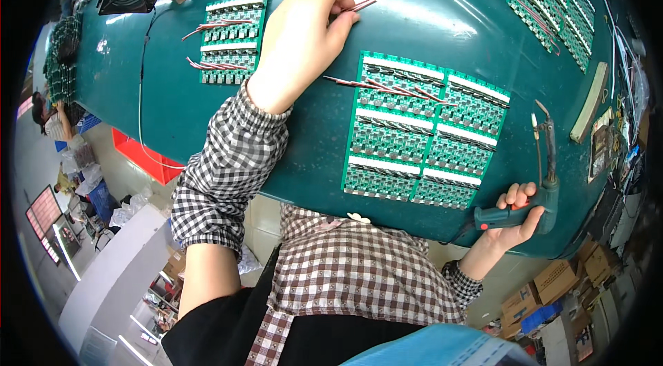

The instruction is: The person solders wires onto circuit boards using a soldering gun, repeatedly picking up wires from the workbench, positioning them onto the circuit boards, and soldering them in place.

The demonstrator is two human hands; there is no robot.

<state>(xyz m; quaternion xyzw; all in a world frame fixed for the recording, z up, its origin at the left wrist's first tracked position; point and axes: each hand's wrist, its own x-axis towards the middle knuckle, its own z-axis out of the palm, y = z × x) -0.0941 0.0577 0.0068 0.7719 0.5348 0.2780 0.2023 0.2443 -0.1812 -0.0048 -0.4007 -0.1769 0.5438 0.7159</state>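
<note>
Copper strips (360,5) pinched by outstretched left hand (304,34) | right hand (514,217) grips soldering gun (528,207)

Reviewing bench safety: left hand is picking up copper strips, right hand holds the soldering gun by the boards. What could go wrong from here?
1. The soldering gun in the right hand sits at the table edge, tip up beside the circuit board panel; a slip might scorch it.
2. Loose copper strips lie across that panel; a sleeve could sweep them off.
3. The left hand pinches thin strips; one may drop.
</note>
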